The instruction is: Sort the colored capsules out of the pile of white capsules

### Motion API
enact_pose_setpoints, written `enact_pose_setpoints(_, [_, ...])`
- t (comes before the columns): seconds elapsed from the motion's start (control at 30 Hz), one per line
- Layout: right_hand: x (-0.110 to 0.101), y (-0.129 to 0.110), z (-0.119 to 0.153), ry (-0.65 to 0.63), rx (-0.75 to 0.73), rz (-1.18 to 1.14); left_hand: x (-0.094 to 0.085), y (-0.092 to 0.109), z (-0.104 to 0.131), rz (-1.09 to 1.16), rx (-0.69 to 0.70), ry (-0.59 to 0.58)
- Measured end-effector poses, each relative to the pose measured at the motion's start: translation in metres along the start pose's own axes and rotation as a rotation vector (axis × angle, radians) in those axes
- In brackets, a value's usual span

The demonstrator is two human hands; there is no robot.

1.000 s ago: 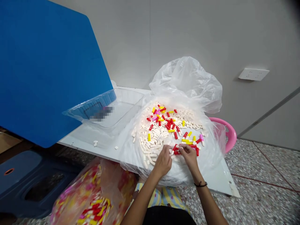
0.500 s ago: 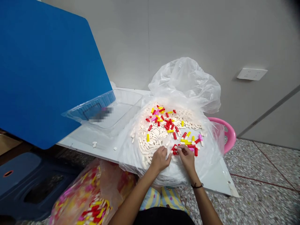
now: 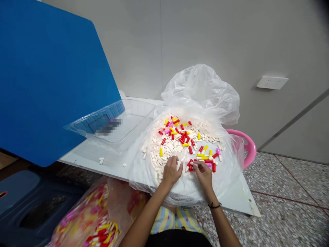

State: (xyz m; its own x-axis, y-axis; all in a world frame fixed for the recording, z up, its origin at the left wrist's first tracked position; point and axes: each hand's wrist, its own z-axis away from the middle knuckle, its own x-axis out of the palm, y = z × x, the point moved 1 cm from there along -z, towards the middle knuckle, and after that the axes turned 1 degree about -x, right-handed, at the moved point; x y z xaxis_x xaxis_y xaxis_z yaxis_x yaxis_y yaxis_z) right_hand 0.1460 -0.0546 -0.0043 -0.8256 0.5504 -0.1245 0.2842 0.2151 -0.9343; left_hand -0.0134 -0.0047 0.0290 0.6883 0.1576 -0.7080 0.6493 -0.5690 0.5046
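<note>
Over the edge of a heap of small white capsule-shaped pieces, my left hand has its fingers curled downward and its thumb held apart. I see nothing between thumb and fingers. My right hand pinches with thumb and forefinger beside a small cluster of red-capped pieces; what sits in the pinch is too small to tell. To its right lie several pieces with red, yellow and pink caps, among them a yellow-and-white piece. All rest on a spread clear plastic bag.
The bag covers part of a white tabletop. A clear plastic tray stands left, near a blue panel. Below the table sit a bag of coloured pieces and a dark stool. A pink rim shows at right.
My left hand has shifted a little left, away from the red cluster, and its thumb has opened from the fingers. My right hand stays pinched in nearly the same place.
</note>
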Motion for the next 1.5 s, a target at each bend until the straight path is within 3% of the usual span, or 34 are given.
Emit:
enact_pose_setpoints(0.3, [0.0, 0.001, 0.0, 0.002, -0.025, -0.01, -0.008, -0.007, -0.015, -0.123, -0.162, 0.055])
enact_pose_setpoints(0.53, [0.001, 0.0, 0.0, 0.018, -0.023, -0.01, -0.004, -0.019, -0.04, -0.032, -0.149, 0.125])
enact_pose_setpoints(0.63, [0.001, -0.001, 0.0, 0.018, -0.015, -0.012, -0.004, -0.017, -0.062, -0.062, -0.118, 0.033])
enact_pose_setpoints(0.77, [0.001, -0.003, 0.001, 0.018, -0.011, 0.005, -0.002, -0.023, -0.097, -0.27, -0.1, -0.082])
enact_pose_setpoints(1.0, [0.003, -0.003, 0.0, 0.01, -0.04, 0.039, 0.011, -0.073, -0.146, -0.522, -0.315, -0.343])
enact_pose_setpoints(1.2, [0.003, -0.004, 0.001, 0.001, -0.052, 0.052, -0.007, -0.091, -0.149, -0.599, -0.329, -0.241])
enact_pose_setpoints(1.33, [0.003, -0.003, 0.001, -0.002, -0.063, 0.046, -0.021, -0.094, -0.144, -0.596, -0.409, -0.288])
enact_pose_setpoints(1.5, [0.003, 0.0, 0.002, -0.011, -0.075, 0.07, -0.024, -0.094, -0.134, -0.587, -0.42, -0.323])
